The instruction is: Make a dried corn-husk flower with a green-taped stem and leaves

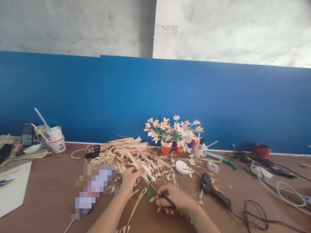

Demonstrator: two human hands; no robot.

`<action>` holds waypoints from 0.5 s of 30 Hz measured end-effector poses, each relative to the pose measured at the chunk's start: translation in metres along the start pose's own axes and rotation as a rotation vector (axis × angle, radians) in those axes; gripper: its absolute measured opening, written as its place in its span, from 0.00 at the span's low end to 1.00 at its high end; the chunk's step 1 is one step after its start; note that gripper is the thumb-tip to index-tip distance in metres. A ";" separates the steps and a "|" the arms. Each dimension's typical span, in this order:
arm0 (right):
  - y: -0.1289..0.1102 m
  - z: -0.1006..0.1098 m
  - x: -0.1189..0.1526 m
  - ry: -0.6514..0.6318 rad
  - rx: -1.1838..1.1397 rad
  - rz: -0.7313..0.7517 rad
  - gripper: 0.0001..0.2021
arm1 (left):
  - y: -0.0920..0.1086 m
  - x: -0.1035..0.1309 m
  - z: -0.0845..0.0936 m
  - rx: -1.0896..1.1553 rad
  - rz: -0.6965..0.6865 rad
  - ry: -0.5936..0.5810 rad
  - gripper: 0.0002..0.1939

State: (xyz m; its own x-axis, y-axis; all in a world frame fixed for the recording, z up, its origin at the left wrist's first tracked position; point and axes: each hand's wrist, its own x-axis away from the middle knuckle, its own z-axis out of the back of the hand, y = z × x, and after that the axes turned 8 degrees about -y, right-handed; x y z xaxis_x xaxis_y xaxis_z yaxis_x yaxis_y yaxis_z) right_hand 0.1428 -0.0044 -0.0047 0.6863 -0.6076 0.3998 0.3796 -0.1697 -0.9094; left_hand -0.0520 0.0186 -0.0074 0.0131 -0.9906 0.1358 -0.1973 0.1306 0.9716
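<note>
Bare forearms (109, 212) reach in from the lower edge, a thin bracelet (195, 214) on the right wrist. Just beyond, the right hand (171, 198) grips black-handled scissors (167, 199), blades aimed at a pale husk strip (139, 164); whether they touch it, I cannot tell. That strip is pinched in the left hand (131, 179), before a heap of dry husks (123, 147). Rightward lies a black glue gun (213, 191). Farther back, pale flowers (164, 127) stand in cups before a blue partition (121, 94).
</note>
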 end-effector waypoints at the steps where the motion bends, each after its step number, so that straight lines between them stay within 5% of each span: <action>1: -0.002 -0.001 0.001 -0.002 -0.002 0.003 0.10 | 0.000 0.000 0.000 -0.002 0.001 0.003 0.14; 15: 0.006 0.003 -0.003 0.006 0.010 0.003 0.13 | -0.002 0.000 0.001 0.026 -0.004 0.025 0.14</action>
State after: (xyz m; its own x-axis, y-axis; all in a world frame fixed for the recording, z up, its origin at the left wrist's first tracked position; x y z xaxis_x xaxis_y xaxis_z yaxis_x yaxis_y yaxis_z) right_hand 0.1448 -0.0014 -0.0110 0.6839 -0.6124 0.3965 0.3836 -0.1604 -0.9094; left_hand -0.0526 0.0180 -0.0091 0.0385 -0.9899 0.1368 -0.2224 0.1250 0.9669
